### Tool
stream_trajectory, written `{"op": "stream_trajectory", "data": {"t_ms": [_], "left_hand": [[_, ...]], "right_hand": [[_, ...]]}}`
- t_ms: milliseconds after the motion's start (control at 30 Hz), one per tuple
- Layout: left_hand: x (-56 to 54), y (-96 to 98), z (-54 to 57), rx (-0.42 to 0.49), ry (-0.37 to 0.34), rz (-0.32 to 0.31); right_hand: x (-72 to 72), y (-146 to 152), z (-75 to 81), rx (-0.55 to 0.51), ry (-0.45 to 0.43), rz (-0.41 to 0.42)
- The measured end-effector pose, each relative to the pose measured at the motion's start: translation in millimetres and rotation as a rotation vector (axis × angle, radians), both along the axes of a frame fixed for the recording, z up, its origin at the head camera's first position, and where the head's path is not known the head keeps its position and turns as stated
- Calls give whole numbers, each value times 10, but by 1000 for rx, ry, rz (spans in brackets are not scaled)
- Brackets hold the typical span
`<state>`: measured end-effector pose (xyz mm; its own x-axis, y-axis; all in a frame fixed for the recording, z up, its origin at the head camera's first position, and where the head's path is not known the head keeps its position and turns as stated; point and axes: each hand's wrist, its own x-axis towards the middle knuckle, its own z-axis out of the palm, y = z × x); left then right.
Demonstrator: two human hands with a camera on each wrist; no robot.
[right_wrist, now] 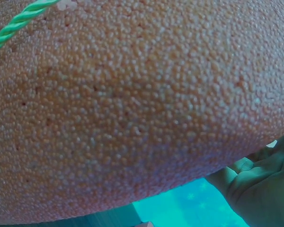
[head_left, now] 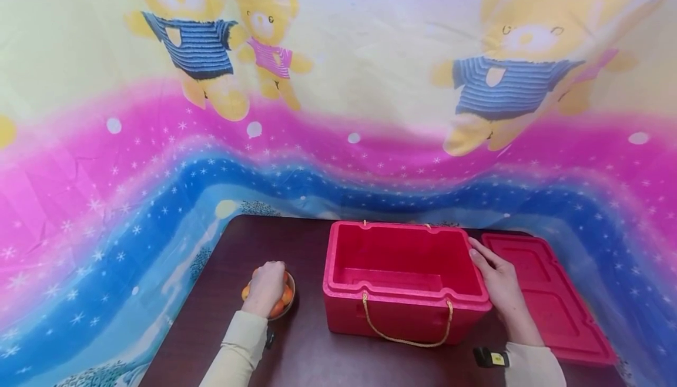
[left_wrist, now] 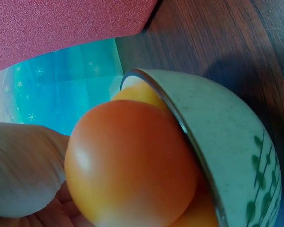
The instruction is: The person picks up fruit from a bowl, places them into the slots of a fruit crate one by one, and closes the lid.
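In the head view my left hand [head_left: 266, 288] reaches down into a small bowl [head_left: 292, 287] of round orange fruit [head_left: 286, 296]. Up close in the left wrist view, a smooth orange-red fruit [left_wrist: 128, 161] fills the middle. The thumb [left_wrist: 23, 165] lies right at its left edge, with the other fingers partly hidden below; I cannot tell whether they grip a fruit. Green leaves decorate the pale bowl [left_wrist: 213, 118]. My right hand [head_left: 499, 281] rests against the right side of a red foam box [head_left: 391, 310], its thumb and fingers extended along the rim.
The box has no lid on, and its inside shows nothing. Yellow rope handles [head_left: 407, 340] hang from it. Beyond the right hand lies the red lid [head_left: 560, 299], flat on the dark wooden table [head_left: 211, 322]. A bear-print cloth [head_left: 338, 158] hangs behind the table.
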<state>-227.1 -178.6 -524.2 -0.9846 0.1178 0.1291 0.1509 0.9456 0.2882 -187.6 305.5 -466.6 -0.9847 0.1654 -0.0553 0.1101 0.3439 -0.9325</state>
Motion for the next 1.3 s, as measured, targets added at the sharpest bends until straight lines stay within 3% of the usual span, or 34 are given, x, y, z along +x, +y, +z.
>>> {"op": "stream_trajectory", "data": {"t_ms": [200,667,1100,1300], "left_hand": [[-27,2,-5,-1,-46,23],[17,32,13,-37,21,-13],[20,3,259,65,107,-28],[16,-8,318,75,91,-13]], "right_hand": [[-8,7,-14,13,-5,0],[-11,0,-30,16,6,-8],[-13,4,-16,18,12,-5],[-11,8,-20,16,19,-3]]}}
